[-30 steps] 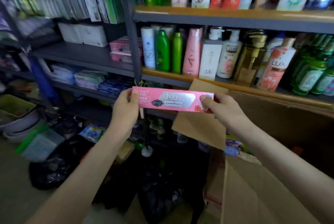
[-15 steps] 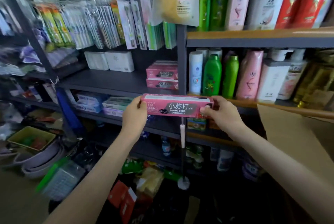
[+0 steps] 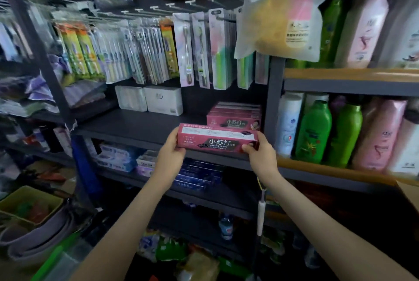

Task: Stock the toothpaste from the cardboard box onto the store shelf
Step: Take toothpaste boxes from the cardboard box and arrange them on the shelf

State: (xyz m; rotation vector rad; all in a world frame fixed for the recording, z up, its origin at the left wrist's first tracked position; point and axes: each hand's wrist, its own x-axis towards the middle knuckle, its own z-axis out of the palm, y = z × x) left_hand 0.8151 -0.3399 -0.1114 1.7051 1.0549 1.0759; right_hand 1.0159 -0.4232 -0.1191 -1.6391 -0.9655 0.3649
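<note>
You held a pink toothpaste box (image 3: 217,141) level at the front edge of the dark shelf (image 3: 136,126), left hand (image 3: 171,151) gripping its left end, right hand (image 3: 258,151) its right. A stack of matching boxes (image 3: 234,114) sat just behind it. Above hung toothbrush packs (image 3: 147,54); green bottles (image 3: 314,131) stood right.

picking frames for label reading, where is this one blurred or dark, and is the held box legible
Head view: the toothpaste box is sharp, its print legible; the toothbrush packs at left are motion-smeared; the floor clutter below is dim and soft; the shelf post leans from lens distortion.
</note>
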